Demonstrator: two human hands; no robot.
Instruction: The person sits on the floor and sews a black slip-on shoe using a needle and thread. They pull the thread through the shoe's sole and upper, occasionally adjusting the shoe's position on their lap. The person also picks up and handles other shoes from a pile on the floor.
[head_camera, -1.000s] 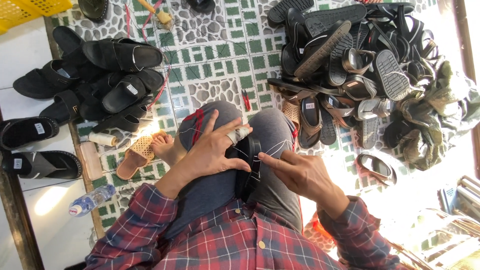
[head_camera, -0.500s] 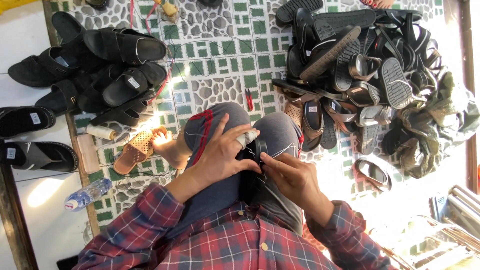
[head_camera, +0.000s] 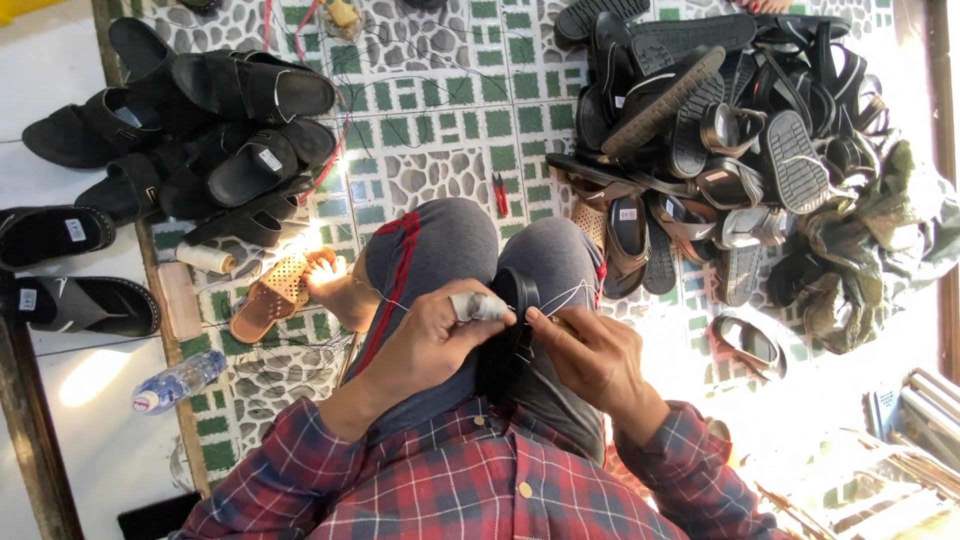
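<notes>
Fingers of left hand (head_camera: 430, 335) and right hand (head_camera: 590, 350) are pinched on thread (head_camera: 570, 293) and black sandal (head_camera: 508, 330), held between knees; sole judged stiff, light, best gripped at the rim.

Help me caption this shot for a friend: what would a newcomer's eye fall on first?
First, the two hands at the centre: the left hand and right hand meet on a black sandal clamped between the knees, with pale thread running from it. Next, the big heap of sandals on the tiled floor at upper right, and a smaller black pile at upper left.
</notes>
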